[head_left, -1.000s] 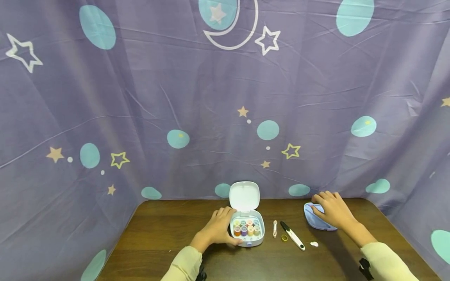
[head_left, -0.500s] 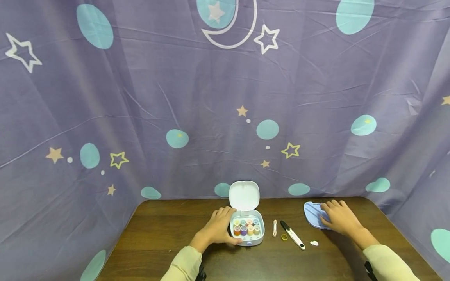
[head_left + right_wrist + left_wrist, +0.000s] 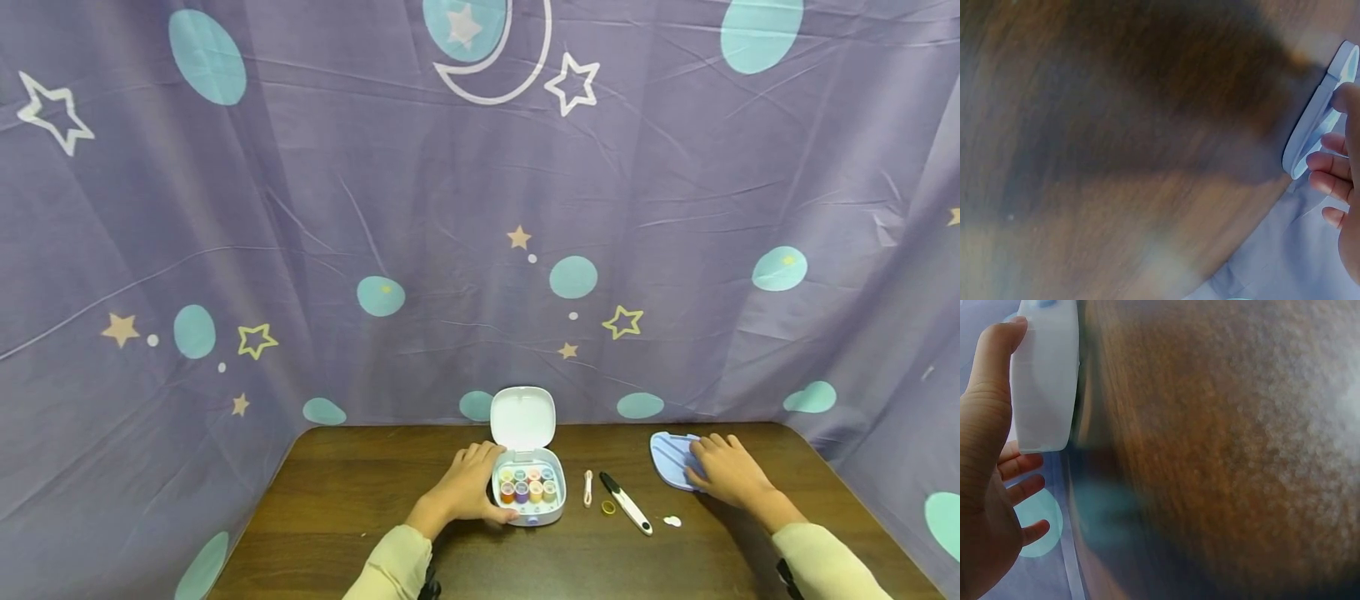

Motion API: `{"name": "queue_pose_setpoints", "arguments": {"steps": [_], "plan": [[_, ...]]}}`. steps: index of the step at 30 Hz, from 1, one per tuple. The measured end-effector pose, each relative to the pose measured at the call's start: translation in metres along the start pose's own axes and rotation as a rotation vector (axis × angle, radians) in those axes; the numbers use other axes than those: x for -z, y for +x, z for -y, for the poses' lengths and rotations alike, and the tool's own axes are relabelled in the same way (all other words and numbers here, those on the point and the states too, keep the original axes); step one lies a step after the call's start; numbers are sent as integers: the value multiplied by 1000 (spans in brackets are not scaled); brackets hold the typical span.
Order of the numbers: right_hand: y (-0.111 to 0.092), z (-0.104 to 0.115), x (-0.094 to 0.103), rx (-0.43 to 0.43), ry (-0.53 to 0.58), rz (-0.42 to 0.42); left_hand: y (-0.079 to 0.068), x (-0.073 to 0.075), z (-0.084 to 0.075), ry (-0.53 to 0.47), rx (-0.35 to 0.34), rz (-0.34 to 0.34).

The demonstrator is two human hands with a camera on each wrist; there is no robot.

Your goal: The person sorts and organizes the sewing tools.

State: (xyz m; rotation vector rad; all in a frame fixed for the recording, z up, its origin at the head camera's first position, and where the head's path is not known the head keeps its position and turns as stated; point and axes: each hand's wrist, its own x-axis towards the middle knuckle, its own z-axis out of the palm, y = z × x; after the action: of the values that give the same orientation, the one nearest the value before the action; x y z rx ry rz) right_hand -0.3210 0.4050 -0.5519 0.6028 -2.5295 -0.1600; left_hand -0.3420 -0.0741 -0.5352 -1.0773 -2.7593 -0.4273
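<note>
A small white sewing box stands open on the table, its lid raised at the back and several coloured thread spools inside. My left hand holds the box at its left side. In the left wrist view, the thumb lies on the front wall of the box and the fingertips show beyond its end. My right hand grips the right side of a shallow light-blue tray with moulded ridges. In the right wrist view, thumb and fingertips sit at the rim of the tray.
Between the hands lie a white thread bundle, a yellow ring, a slim black-and-white tool and a small white cloud-shaped piece. A purple patterned curtain hangs behind the brown table.
My right hand has shifted from over the blue tray to its right side, uncovering more of it. The left hand and the sewing box have stayed in place.
</note>
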Motion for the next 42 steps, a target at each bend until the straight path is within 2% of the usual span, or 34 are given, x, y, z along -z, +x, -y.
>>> {"name": "queue_pose_setpoints", "arguments": {"steps": [6, 19, 25, 36, 42], "plan": [[0, 0, -1, -2, 9, -12, 0, -2, 1, -8, 13, 14], [0, -1, 1, -101, 71, 117, 0, 1, 0, -14, 10, 5], [-1, 0, 0, -112, 89, 129, -1, 1, -1, -15, 2, 5], [2, 5, -4, -150, 116, 167, -4, 1, -1, -31, 27, 26], [0, 5, -2, -143, 103, 146, -4, 1, -3, -16, 32, 26]]}}
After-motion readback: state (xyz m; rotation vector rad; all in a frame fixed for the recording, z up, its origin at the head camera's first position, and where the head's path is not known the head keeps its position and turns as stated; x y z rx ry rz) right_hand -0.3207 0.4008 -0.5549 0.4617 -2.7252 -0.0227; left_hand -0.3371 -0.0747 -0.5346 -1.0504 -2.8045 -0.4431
